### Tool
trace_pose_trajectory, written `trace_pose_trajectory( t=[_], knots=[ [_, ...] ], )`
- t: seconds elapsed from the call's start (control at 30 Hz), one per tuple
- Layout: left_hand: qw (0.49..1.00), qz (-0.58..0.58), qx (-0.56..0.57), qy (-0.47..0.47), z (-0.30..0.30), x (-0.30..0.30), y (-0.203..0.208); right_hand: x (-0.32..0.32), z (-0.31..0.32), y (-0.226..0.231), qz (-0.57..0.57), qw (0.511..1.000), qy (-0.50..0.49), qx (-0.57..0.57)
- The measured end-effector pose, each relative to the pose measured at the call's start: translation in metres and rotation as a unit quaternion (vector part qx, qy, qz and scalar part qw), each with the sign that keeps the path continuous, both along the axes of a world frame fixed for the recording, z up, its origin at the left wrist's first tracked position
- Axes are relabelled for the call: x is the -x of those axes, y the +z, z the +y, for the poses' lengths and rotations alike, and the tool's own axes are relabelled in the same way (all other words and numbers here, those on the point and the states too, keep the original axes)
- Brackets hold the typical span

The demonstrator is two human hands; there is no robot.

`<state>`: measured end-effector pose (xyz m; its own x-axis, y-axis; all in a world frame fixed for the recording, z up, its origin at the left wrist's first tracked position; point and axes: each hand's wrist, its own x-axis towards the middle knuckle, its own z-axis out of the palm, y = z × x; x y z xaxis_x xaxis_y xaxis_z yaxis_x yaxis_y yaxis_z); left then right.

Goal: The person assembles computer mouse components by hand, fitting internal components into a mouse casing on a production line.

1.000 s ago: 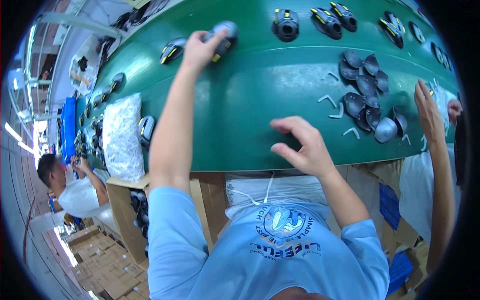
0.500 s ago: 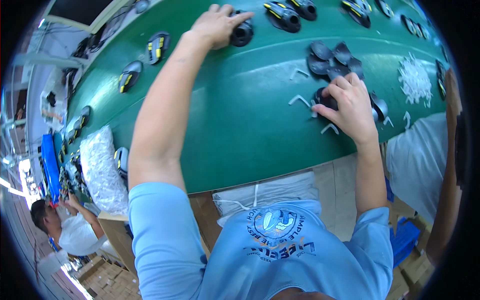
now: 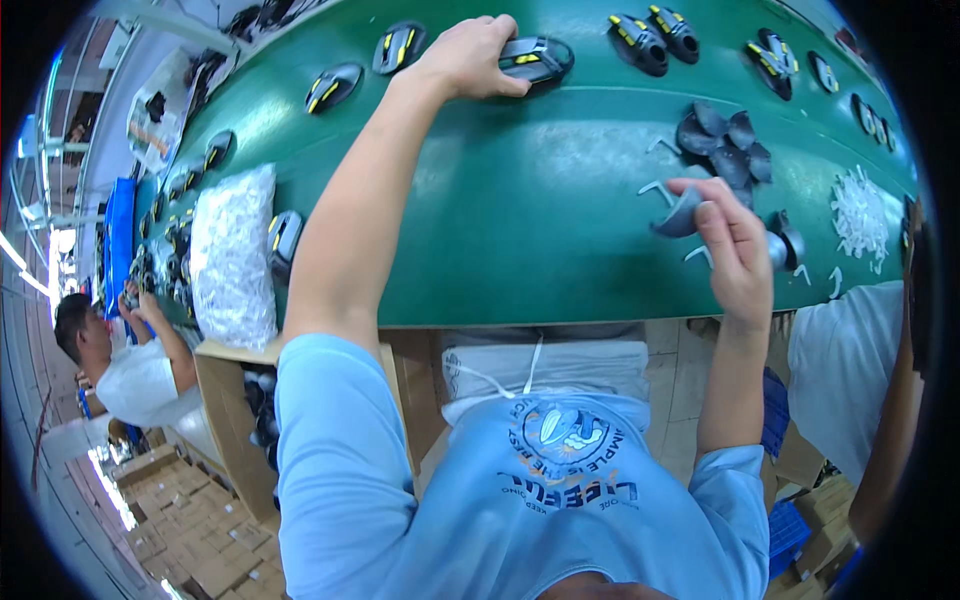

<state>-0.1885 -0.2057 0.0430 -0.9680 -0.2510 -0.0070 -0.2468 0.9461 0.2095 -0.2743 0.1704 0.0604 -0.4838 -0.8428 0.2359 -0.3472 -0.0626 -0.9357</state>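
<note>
At the far side of the green table, my left hand (image 3: 472, 58) has its thumb and fingers around the near end of a black shoe-shaped plastic part with yellow strips (image 3: 540, 62). My right hand (image 3: 735, 245) pinches a dark grey curved cup-like piece (image 3: 682, 216) just above the table. Beyond that hand lies a cluster of similar dark curved pieces (image 3: 728, 150). Another dark curved piece (image 3: 790, 240) is to the right of my right hand. Small bent white strips (image 3: 655, 192) lie around it.
More black-and-yellow parts (image 3: 640, 42) line the far side of the green table (image 3: 480, 240). A pile of white strips (image 3: 860, 222) is at right. At left stand a clear plastic bag (image 3: 235, 255) and a carton (image 3: 235, 430). Two people (image 3: 130, 360) are nearby, one on each side.
My right hand has raised a dark curved piece off the table. The black-and-yellow part at my left hand now shows its long side instead of its end. The view has shifted.
</note>
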Motion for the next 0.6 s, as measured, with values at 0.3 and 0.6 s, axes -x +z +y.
trace_pose_trajectory(
  t=[0.3,0.6],
  knots=[
    [0.909,0.308,-0.097,0.264,0.069,-0.094,-0.063,-0.029,-0.042,-0.042,-0.115,0.992,0.051,0.004],
    [0.96,0.199,0.117,0.161,0.052,-0.016,-0.054,-0.037,-0.002,-0.054,-0.126,0.991,0.024,-0.031]
  ],
)
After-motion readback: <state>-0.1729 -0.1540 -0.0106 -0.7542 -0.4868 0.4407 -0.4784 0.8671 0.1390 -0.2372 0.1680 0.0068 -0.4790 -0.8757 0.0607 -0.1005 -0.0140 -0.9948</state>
